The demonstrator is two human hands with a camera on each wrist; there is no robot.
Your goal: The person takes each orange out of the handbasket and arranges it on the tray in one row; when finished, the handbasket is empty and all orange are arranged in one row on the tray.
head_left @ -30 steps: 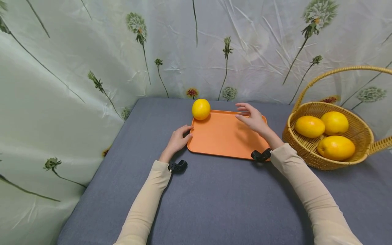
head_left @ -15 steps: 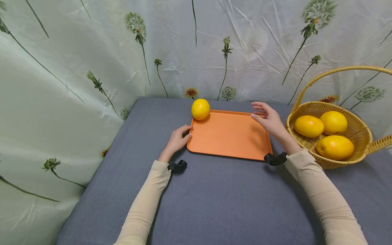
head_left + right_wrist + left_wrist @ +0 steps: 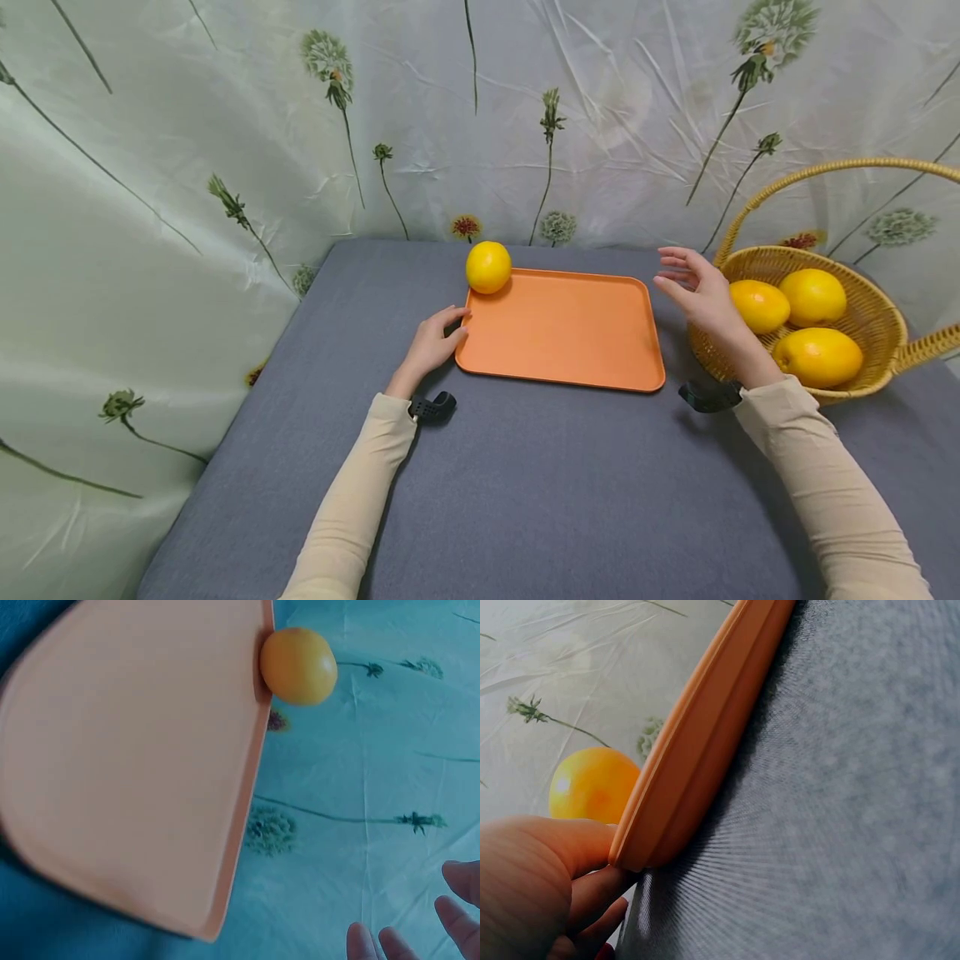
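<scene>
While an orange tray point(image 3: 558, 329) lies flat on the grey-covered worktop point(image 3: 525, 492), its near-left edge is touched by the left hand point(image 3: 433, 342). In the left wrist view the thumb is seen lying against the upper side of the tray's rim point(image 3: 697, 750) and the fingers point(image 3: 600, 900) are curled beneath it at the corner, so the rim is pinched lightly. A yellow-orange fruit point(image 3: 488, 267) is seen at the far-left corner of the tray, a little beyond the left hand and well apart from the right one; whether it rests on the rim or just against it cannot be told.

The right hand point(image 3: 701, 296) is held in the air past the tray's right edge, between the tray and a wicker basket point(image 3: 877, 379). Its fingers are spread and relaxed, and nothing is held by it. In the right wrist view only its fingertips point(image 3: 457, 919) are shown at the lower right, with the tray and the lone fruit point(image 3: 298, 665) farther off.

Three more fruits point(image 3: 813, 296) are contained in the basket, just beside the right hand, one of them partly hidden behind it. A pale cloth printed with dandelions point(image 3: 225, 167) is hung behind and to the left of the worktop.
</scene>
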